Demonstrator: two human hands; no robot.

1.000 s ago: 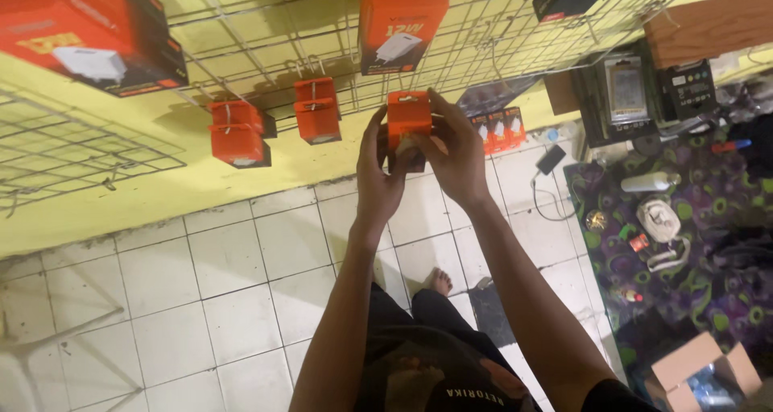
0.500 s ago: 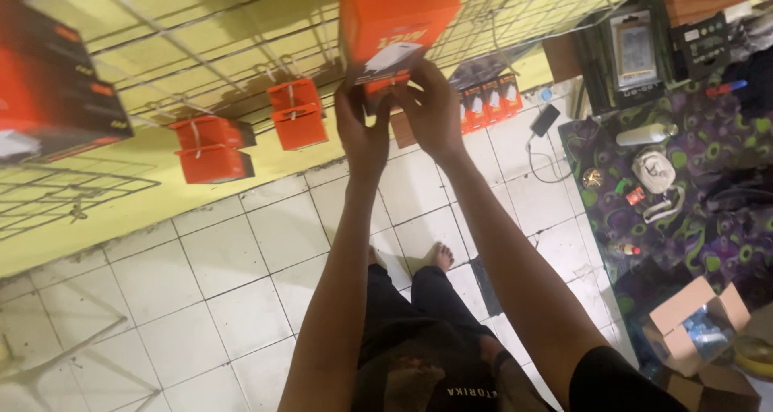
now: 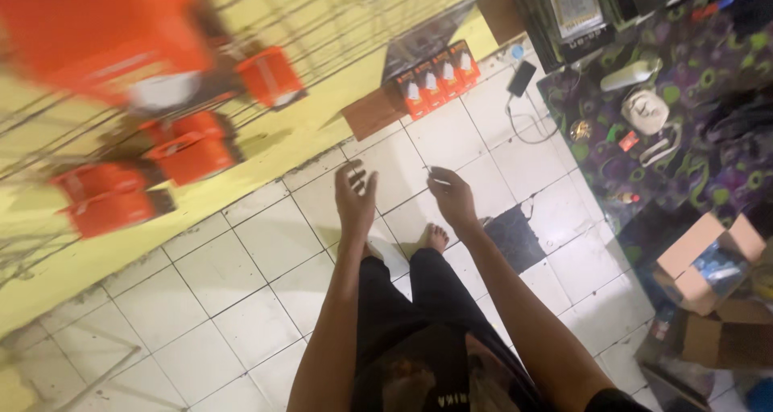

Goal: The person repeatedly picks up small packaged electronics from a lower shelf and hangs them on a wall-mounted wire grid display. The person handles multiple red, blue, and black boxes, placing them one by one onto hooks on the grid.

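White floor tiles below, orange boxes hung on wire grid; left hand spread empty, right hand pinching thin white strip, row of boxed bulbs unhung.

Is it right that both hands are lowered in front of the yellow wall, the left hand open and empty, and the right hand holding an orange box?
Not quite. In the head view the right hand holds no orange box; only something small and pale, too small to identify, shows at its fingers. The orange boxes hang on the wire rack. The left hand is open and empty, before the yellow wall.
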